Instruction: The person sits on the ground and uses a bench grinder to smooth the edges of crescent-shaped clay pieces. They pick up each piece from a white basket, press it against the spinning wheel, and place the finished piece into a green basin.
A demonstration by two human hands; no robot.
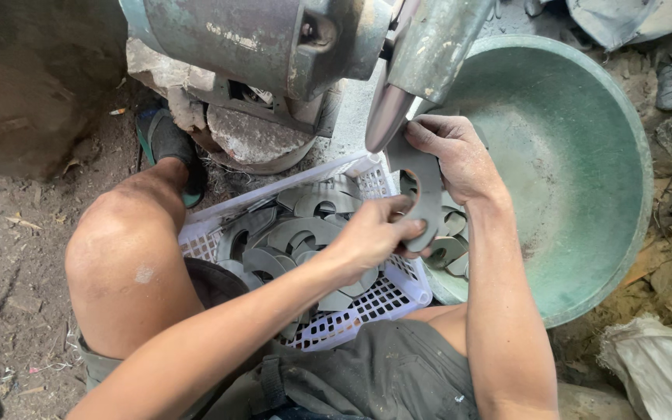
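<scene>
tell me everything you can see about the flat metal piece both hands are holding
The metal piece is a flat, dull grey curved blank, like sheet steel, with a rounded cutout on its left edge. It is held roughly upright against the shiny rim of the grinding wheel. The right hand pinches its top; the left hand grips its lower end. It hangs above the white basket of similar pieces.

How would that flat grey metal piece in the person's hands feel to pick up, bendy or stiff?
Probably stiff: the metal piece stays flat though the left hand and right hand grip only its ends. Likely heavy for its size. Being flat, it shouldn't roll.
</scene>
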